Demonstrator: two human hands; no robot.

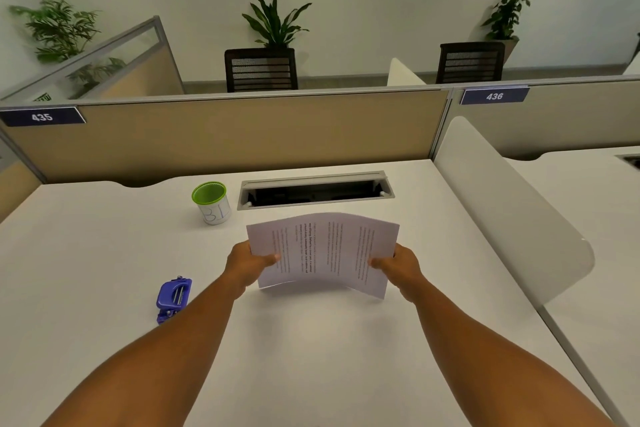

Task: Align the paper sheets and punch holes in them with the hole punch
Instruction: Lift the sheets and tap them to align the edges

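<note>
L hand (250, 263) + R hand (398, 265) pinch paper sheets (323, 253) side edges | hole punch (174, 298) apart, left

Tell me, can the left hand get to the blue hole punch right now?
Probably not yet: the left hand grips the paper sheets, as does the right hand. The hole punch lies near its forearm with bare desk between, so once it lets go, likely yes.

Even, diffuse overhead light; soft shadow beneath the paper sheets (323, 253) on the white desk (104, 270). Wide-angle distortion bows the partition (221, 128) and desk edges outward. Printed text is blurred and unreadable; slight softness throughout.
</note>
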